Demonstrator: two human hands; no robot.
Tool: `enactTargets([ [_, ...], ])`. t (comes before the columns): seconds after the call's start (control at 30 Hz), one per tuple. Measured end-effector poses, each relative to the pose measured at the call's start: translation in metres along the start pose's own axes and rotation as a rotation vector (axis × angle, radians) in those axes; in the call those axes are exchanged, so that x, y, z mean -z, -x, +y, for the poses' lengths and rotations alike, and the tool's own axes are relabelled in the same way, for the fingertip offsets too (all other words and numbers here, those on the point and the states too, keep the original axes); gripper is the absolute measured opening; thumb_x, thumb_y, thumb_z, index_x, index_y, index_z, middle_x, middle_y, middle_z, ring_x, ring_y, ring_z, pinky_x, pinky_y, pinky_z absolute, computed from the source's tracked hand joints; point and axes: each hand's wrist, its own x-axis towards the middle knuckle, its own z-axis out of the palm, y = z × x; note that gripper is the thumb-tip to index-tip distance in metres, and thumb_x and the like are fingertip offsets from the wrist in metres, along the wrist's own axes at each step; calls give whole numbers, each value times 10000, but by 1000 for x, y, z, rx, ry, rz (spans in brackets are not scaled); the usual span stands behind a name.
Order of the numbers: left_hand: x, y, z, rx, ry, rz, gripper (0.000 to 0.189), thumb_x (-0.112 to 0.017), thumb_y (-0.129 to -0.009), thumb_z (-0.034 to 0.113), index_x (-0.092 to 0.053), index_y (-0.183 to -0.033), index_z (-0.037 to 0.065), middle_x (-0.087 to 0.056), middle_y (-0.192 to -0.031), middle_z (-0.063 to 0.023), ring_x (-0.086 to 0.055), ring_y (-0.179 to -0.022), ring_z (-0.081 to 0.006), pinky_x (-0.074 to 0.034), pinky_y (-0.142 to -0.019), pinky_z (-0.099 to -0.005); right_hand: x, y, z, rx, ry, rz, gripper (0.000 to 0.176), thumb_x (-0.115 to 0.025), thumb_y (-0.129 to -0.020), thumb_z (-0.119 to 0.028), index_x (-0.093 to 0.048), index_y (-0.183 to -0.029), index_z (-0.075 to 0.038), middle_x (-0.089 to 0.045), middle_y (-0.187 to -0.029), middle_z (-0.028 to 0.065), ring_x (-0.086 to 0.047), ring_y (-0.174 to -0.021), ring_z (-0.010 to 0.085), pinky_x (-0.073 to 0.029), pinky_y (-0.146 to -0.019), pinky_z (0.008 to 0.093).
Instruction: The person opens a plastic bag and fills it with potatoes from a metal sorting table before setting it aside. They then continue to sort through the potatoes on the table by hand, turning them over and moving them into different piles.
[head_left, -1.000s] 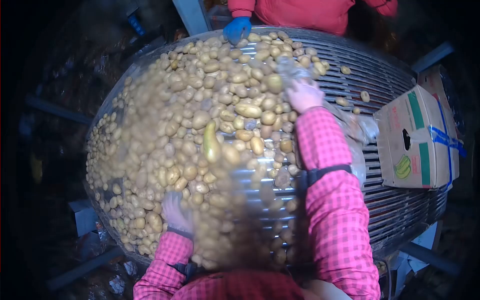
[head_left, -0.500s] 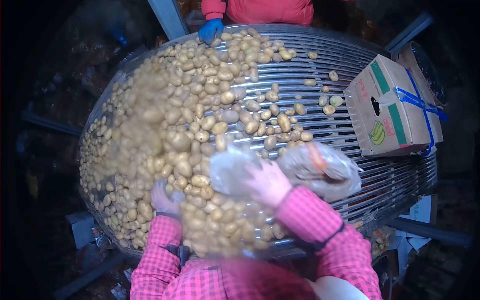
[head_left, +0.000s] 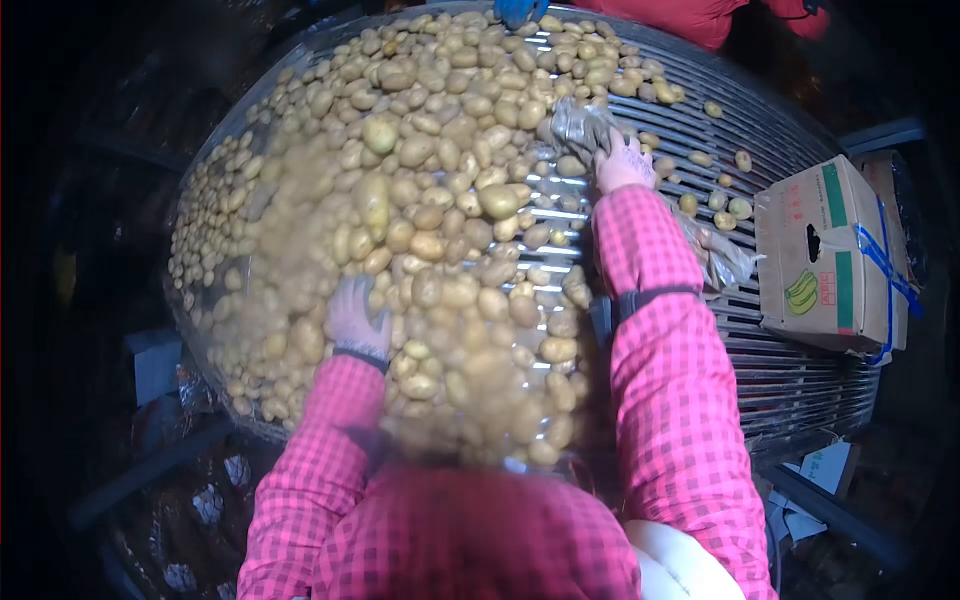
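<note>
Many potatoes cover the left and middle of a slatted metal table. My left hand, in a light glove, rests on the potatoes at the lower left, fingers apart and nothing seen in it. Farther forward and right, my right hand is closed on a crumpled clear plastic bag at the edge of the pile. Behind that hand, more crumpled plastic lies on the slats, partly hidden by my right sleeve.
A cardboard box tied with blue cord stands on the right of the table. A few loose potatoes lie on the slats before it. At the far edge are another person's blue-gloved hand and red clothing.
My right hand has moved forward and right with the plastic bag, which is now more crumpled. My left hand remains over the potatoes. The view has shifted.
</note>
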Motion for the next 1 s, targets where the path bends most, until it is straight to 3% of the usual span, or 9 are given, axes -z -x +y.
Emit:
enactTargets([
  [0.03,-2,0,-1,-13,-1,15,590,-638,-618,179,-458,-1164,46,-462,-1172,-173,-410,-1102,-349,-315,-937,-437,3,2,-7,-49,-46,-44,395,-471,-800,-324,-460,-1179,-214,-437,-1227,99,-467,-1068,313,-431,-835,420],
  [0.2,7,-1,11,35,42,56,641,-637,-636,143,-401,-1225,51,-412,-1247,-163,-411,-1109,-336,-311,-937,-423,-7,98,-15,634,47,-146,370,-508,-750,-301,-509,-1118,-264,-462,-1190,78,-524,-968,313,-430,-817,456],
  [0.3,-1,-1,1,-13,69,37,632,-634,-647,152,-403,-1227,52,-432,-1228,-175,-424,-1101,-344,-322,-927,-429,28,186,-23,739,-30,-133,377,-565,-658,-231,-554,-1035,-238,-486,-1118,47,-473,-1004,260,-420,-725,415],
  [0.5,-7,-4,-6,-43,52,14,623,-627,-661,156,-408,-1234,42,-463,-1196,-177,-428,-1113,-334,-313,-950,-419,65,288,-6,941,-47,-160,334,-569,-679,-223,-552,-1010,-263,-449,-1185,41,-432,-1062,291,-390,-812,446],
  [0.7,-2,-4,-5,22,35,-37,620,-625,-661,159,-410,-1233,50,-455,-1206,-164,-406,-1134,-320,-302,-956,-407,94,199,78,306,-5,201,324,-540,-592,-39,-574,-907,-108,-576,-885,111,-558,-787,295,-463,-681,400],
  [0.8,-2,-1,0,13,37,-12,595,-616,-666,152,-422,-1219,50,-461,-1199,-158,-416,-1118,-320,-311,-951,-406,120,201,151,-110,-21,332,400,-541,-723,-172,-496,-1099,-45,-536,-1029,209,-520,-934,370,-414,-834,431],
  [0.9,1,-2,3,13,35,-5,607,-614,-666,146,-413,-1231,47,-455,-1214,-159,-409,-1132,-315,-307,-962,-397,38,216,253,-696,38,-20,559,-484,-800,-393,-360,-1284,-143,-445,-1184,230,-427,-1087,385,-311,-944,461],
  [0.97,0,-4,2,29,32,-12,617,-614,-664,139,-408,-1239,45,-448,-1227,-160,-402,-1143,-314,-302,-970,-389,40,208,205,-520,121,-120,515,-489,-803,-343,-394,-1259,-123,-466,-1156,236,-451,-1068,382,-340,-914,464],
  [1.0,2,-2,0,30,25,-38,628,-615,-662,133,-402,-1247,43,-441,-1240,-162,-395,-1154,-312,-297,-977,-381,27,209,182,-435,-94,47,426,-501,-790,-270,-479,-1159,-58,-507,-1097,242,-466,-1048,384,-357,-904,445],
])
